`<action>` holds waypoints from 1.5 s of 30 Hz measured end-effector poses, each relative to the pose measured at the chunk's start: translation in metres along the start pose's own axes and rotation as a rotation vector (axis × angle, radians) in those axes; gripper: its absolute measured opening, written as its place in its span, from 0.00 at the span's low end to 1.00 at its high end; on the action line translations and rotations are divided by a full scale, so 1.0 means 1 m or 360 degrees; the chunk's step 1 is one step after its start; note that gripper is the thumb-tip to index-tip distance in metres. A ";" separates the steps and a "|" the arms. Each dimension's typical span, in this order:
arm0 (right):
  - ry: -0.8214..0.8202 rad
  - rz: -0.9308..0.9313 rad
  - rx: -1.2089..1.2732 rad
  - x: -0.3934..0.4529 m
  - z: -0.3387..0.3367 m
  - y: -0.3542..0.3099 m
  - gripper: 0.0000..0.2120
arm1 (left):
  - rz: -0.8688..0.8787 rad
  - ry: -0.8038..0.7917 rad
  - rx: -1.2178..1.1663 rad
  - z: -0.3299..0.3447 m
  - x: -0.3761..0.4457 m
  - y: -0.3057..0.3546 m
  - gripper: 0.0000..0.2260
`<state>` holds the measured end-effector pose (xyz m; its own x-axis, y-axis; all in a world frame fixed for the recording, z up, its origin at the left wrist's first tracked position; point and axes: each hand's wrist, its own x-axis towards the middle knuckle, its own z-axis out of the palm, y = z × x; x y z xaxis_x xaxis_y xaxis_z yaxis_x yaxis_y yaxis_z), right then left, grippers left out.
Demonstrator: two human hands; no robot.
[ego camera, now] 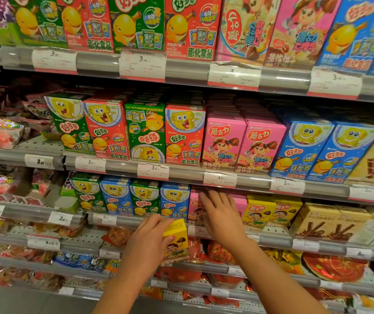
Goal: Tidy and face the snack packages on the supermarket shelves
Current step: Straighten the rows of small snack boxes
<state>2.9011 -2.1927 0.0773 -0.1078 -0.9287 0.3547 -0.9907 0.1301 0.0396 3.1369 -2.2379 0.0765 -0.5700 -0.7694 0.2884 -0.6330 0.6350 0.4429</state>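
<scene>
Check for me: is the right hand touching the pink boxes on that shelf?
Touching. The head view shows the right hand spread flat, its fingertips lying against the pink boxes, with no gap visible. The left hand holds a yellow box.

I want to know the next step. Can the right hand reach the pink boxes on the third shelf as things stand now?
Probably yes. The right hand is open and already in front of the pink boxes, fingers at their top edge. Nothing lies between. The left hand holds the yellow box lower, out of the way.
</scene>
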 end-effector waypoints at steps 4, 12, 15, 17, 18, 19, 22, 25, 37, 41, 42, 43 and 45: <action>0.0091 -0.0018 0.0686 -0.026 -0.018 0.007 0.17 | 0.0039 0.0012 -0.0027 0.009 0.006 0.017 0.20; -0.0095 -0.0041 0.1002 -0.083 -0.046 0.041 0.29 | 0.0287 -0.0005 -0.0212 0.037 0.022 0.080 0.23; -0.0086 0.0030 0.0835 -0.097 -0.053 0.066 0.28 | 0.0387 -0.0036 -0.0236 0.048 0.027 0.106 0.23; -0.0080 0.0085 0.0760 -0.109 -0.055 0.084 0.24 | 0.0471 -0.0070 -0.0256 0.056 0.030 0.123 0.23; -0.0071 0.0118 0.0752 -0.115 -0.056 0.092 0.23 | 0.0509 -0.0084 -0.0268 0.061 0.031 0.130 0.23; -0.0063 0.0152 0.0757 -0.121 -0.057 0.101 0.22 | 0.0533 -0.0095 -0.0276 0.066 0.032 0.138 0.22; -0.0048 0.0263 0.0738 -0.140 -0.062 0.127 0.19 | 0.0523 -0.0129 -0.0271 0.079 0.046 0.159 0.19; 0.0042 0.0403 0.0682 -0.158 -0.067 0.157 0.18 | 0.0538 -0.0134 -0.0146 0.084 0.071 0.176 0.17; 0.0238 0.0552 0.0560 -0.152 -0.074 0.216 0.18 | 0.0452 -0.0202 0.0675 0.124 0.128 0.204 0.22; 0.0240 0.0487 0.0520 -0.143 -0.067 0.216 0.19 | 0.0385 -0.0268 0.0770 0.127 0.136 0.205 0.19; 0.0202 0.0498 0.0526 -0.141 -0.065 0.217 0.19 | 0.0379 -0.0279 0.0784 0.128 0.138 0.205 0.18; 0.0170 0.0509 0.0530 -0.139 -0.063 0.219 0.19 | 0.0374 -0.0284 0.0793 0.128 0.141 0.204 0.17; 0.0149 0.0510 0.0517 -0.135 -0.059 0.222 0.19 | 0.0366 -0.0292 0.0802 0.129 0.145 0.202 0.15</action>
<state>2.7007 -2.0179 0.0936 -0.4196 -0.8221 0.3849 -0.8850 0.2761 -0.3750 2.8592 -2.2123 0.0982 -0.7752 -0.6118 0.1575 -0.6278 0.7737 -0.0849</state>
